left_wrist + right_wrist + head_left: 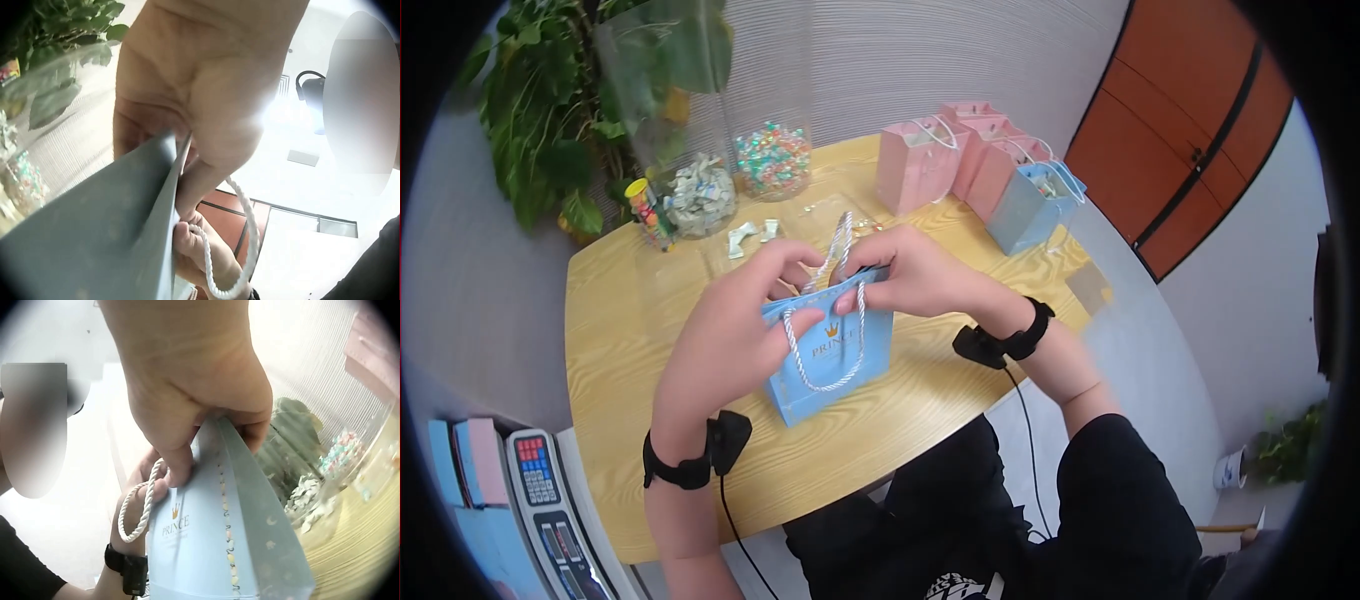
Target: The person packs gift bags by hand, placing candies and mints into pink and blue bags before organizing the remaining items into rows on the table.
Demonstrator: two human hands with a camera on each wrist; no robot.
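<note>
In the head view, the blue bag (pixel 830 362) stands near the middle of the table (pixel 920 385), close to the person, its front marked with a crown and lettering. The left hand (pixel 730 320) has its thumb on the front near the top left corner and its bent fingers behind the rim, pinching it; the right hand (pixel 915 270) pinches the rim near the right corner in the same way. One white cord handle (pixel 827 388) hangs in a loop down the front, and the other (pixel 845 232) rises between the hands. Beyond lie a few wrapped sweets (pixel 742 238), with a jar of white-wrapped pieces (pixel 700 195) and a jar of coloured pieces (pixel 773 160) behind them, and a tube (pixel 647 208) with a yellow top. Pink bags (pixel 915 170) and a second, filled blue bag (pixel 1030 215) stand at the far right. The left wrist view shows the left hand closed over the bag's top edge, some fingertips hidden. The right wrist view shows the right hand's thumb against the front face, its other fingers bent over the far side and partly hidden.
</note>
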